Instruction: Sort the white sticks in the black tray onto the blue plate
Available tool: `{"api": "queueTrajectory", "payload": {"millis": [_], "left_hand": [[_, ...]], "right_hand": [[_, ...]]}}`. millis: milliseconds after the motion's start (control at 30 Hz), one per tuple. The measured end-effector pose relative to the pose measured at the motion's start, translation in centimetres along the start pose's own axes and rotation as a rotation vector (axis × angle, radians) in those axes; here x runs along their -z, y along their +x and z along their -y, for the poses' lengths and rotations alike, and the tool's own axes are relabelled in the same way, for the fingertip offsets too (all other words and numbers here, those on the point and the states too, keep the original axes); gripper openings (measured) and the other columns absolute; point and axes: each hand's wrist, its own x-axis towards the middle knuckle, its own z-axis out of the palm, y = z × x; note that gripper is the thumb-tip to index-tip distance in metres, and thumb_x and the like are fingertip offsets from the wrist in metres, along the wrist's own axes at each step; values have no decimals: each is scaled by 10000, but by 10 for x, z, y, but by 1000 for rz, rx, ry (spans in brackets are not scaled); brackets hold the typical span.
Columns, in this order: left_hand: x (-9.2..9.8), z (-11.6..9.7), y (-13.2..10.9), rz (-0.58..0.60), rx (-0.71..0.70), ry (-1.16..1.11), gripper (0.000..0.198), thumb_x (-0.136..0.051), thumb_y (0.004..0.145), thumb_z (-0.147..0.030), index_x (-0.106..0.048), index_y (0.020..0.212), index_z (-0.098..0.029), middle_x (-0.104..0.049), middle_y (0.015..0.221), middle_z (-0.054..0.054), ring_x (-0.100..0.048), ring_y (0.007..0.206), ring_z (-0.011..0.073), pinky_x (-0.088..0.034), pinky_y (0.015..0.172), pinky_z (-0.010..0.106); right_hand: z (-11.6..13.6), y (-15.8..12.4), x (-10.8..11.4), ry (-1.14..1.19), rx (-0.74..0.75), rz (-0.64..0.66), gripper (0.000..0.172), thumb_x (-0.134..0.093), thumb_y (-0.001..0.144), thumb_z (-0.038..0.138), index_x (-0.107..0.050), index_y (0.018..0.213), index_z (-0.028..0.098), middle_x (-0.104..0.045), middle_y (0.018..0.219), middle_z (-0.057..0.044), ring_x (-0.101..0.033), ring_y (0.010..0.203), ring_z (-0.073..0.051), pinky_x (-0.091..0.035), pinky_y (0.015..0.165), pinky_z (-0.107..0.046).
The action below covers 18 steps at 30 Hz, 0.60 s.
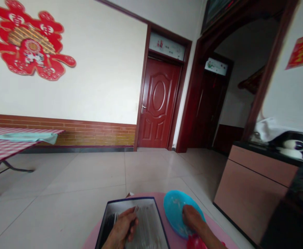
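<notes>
My left hand (124, 224) is over an open, dark-blue-rimmed box (157, 211), its thumb and fingers pinched on a small, thin, clear piece (136, 209). Many slender, clear, rod-like pieces (148, 224) lie lengthwise in the box, with dark ones at its left side. To the right, my right hand (192, 218) reaches into a round blue plastic dish (172, 207). Its fingers are curled closed, and whatever they hold is hidden. A few small pale bits, too blurred to name, show in the dish. Partly under my right forearm sits a bright red item (195, 242).
Box and dish stand on a round pink table (133, 199). A cabinet (255, 186) with a black top is at right. A folding table (16, 147) with a checked cover and pale green cloth (26, 137) is at left. Beyond the tiled floor is a red door (159, 103).
</notes>
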Motion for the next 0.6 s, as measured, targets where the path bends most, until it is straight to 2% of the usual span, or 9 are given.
{"api": "queueTrajectory", "payload": {"millis": [100,167,300,333,400,467,600], "left_hand": [[-4,-2,-2,21,-6,10,423,-677,547,-416,-615,872,-152,-519,521,-64,-322,343,53,-198,299,172],[-5,-2,-3,22,-15,13,457,-674,561,-418,-624,918,-136,-526,529,-60,-330,345,54,-204,299,173],[-5,-4,-3,15,-11,10,590,-693,595,-436,-610,1080,-111,-509,514,-69,-337,336,59,-189,303,175],[-5,-4,-4,16,-11,9,637,-695,606,-441,-590,1138,-106,-506,509,-72,-340,332,61,-189,304,176],[-3,-3,-3,16,-18,12,720,-682,635,-442,-523,1252,-107,-521,520,-69,-354,331,65,-197,306,177],[0,-2,0,25,-36,22,769,-657,662,-436,-452,1329,-113,-545,546,-61,-373,334,68,-208,306,177],[2,1,6,67,-61,69,775,-637,665,-454,-455,1335,-111,-563,568,-46,-387,333,62,-225,310,175]], "right_hand": [[13,11,7,116,-48,31,168,-520,668,137,-486,523,213,-605,566,-46,-568,588,-179,-395,617,-285],[32,21,10,204,-65,51,176,-486,719,168,-496,549,214,-606,584,-49,-573,599,-177,-394,631,-294],[98,27,6,476,-96,123,284,-359,829,313,-561,657,213,-599,589,-9,-548,534,-136,-384,528,-262],[116,25,4,724,-205,157,301,-376,828,387,-559,667,211,-575,565,5,-523,503,-130,-366,490,-257],[150,18,-4,1144,-381,231,309,-498,750,489,-535,631,206,-530,528,31,-477,458,-108,-349,458,-244],[175,8,-12,1456,-474,232,339,-625,652,525,-542,614,198,-526,528,39,-472,461,-97,-358,460,-236],[190,-5,-28,1711,-520,195,378,-721,571,548,-565,617,206,-527,529,44,-499,484,-111,-401,467,-244]]}}
